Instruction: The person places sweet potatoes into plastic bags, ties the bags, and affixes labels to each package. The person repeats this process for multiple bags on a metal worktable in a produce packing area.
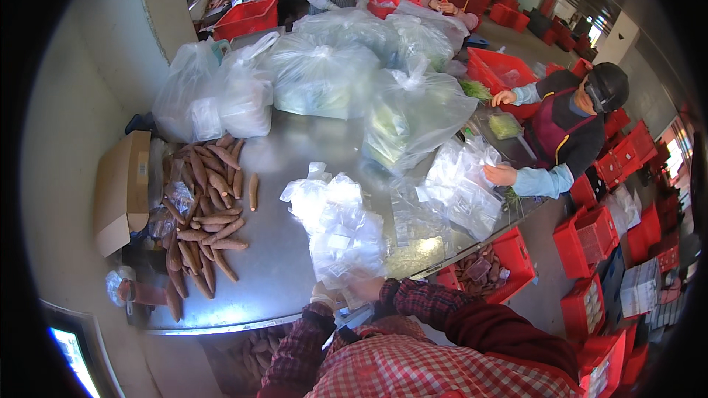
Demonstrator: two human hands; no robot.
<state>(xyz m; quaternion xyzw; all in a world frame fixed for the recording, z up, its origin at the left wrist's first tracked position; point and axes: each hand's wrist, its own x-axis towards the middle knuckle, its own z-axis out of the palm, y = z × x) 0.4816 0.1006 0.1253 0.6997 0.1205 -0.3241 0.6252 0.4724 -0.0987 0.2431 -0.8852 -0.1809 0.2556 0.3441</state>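
Observation:
Both my hands are at the near edge of the metal table point(260, 265). My left hand point(325, 295) and my right hand point(365, 289) are close together by the lower end of a heap of clear plastic bags point(348, 237). Blur and the bags hide the fingertips, so their grip cannot be made out. To the left lies a pile of long brown root vegetables point(207, 221), with a single root point(253, 191) apart from it. Some flat clear bags point(406, 215) lie to the right of the heap.
Large filled plastic bags point(326, 74) stand across the table's far side. A cardboard box point(124, 193) is at the left wall. At right, a co-worker point(569, 121) handles more plastic bags point(462, 182). A red crate point(514, 259) with roots stands beside the table's right edge.

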